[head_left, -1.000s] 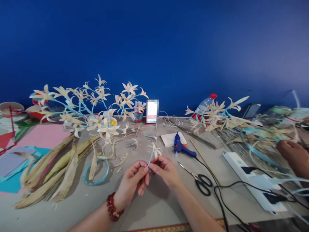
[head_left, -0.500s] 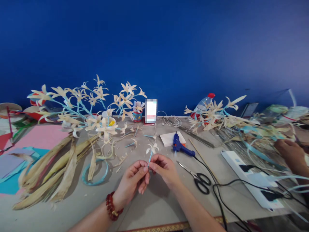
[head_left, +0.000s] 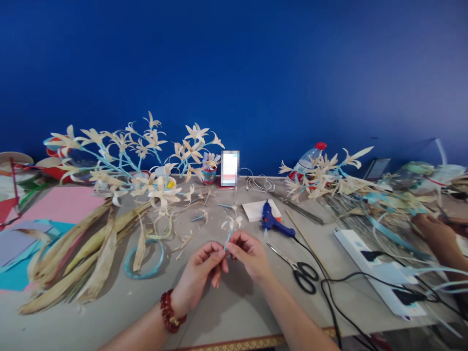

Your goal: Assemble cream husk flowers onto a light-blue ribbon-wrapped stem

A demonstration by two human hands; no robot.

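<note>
Between my two hands stands a small handmade flower [head_left: 231,224], cream petals on top of a thin light-blue stem. My left hand [head_left: 205,263] pinches the low end of the stem between thumb and forefinger, its other fingers curled. Just above, my right hand [head_left: 245,251] pinches the same stem with thumb and fingertips. Right of my hands lie black-handled scissors [head_left: 298,270], blades slightly apart. Past them a blue glue gun [head_left: 274,222] rests on a white card [head_left: 252,210]. A roll of light-blue tape [head_left: 146,258] lies to the left.
Dried husks [head_left: 91,253] and coloured paper [head_left: 66,204] cover the left. Branches of finished flowers [head_left: 124,146] stand behind, near a phone [head_left: 230,168]. At right are a power strip [head_left: 380,273] with cables, a bottle [head_left: 309,158], wires and another person's hand [head_left: 431,234].
My hands keep their pinch on the stem, and the flower has tilted or turned slightly. The other person's hand at right has shifted, with a dark tool now showing near it.
</note>
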